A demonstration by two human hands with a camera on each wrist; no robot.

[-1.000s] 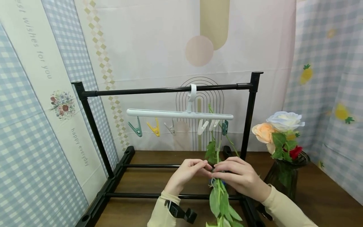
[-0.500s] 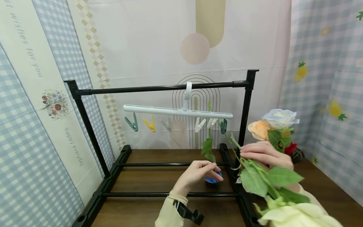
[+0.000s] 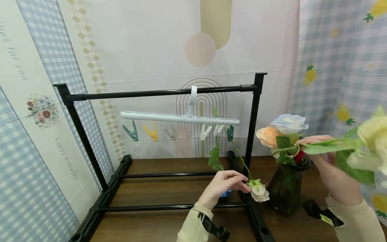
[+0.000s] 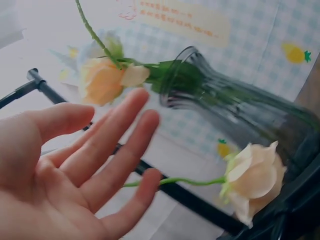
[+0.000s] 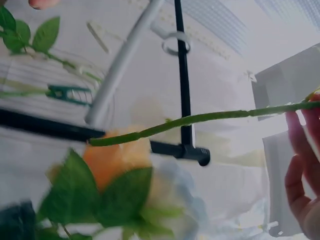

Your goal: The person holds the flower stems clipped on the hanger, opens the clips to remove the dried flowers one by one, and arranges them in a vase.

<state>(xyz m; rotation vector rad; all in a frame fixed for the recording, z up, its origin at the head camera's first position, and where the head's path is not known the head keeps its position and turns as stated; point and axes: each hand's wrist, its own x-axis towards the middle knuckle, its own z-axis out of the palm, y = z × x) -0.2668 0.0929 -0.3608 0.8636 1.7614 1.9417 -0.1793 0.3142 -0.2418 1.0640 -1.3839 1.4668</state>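
While a pale cloth [image 3: 145, 40] covers everything past the back edge of the table [image 3: 157, 225], the black rack [image 3: 164, 92] takes up most of the table itself. A white hanger [image 3: 157, 117] hooks over the rack's top bar, a bit right of centre. The glass vase [image 3: 285, 190] stands just beside the rack's right side, towards the table's back edge, with a blue-white rose [image 3: 289, 123], a peach rose [image 3: 267, 136] and a red rose [image 3: 299, 156] in it. The yellow rose [image 3: 373, 144] is up in the air on the table's right side, bloom to the right, bare stem end over by the vase flowers. The right hand [image 3: 335, 171] has its stem pinched in the fingertips. The left hand [image 3: 225, 185] is just relaxed, fingers loose and gripping nothing, near the rack's right post. Right next to it is a cream rose [image 3: 259, 191], head down, its stem in the dark green clip [image 3: 230, 133] at the hanger's right end; can't tell if they touch. A blue rose [image 3: 226, 193] is mostly hidden behind that hand. Tiny stuff: a yellow clip [image 3: 151, 132] and a grey clip [image 3: 170, 132] on the hanger's left half.
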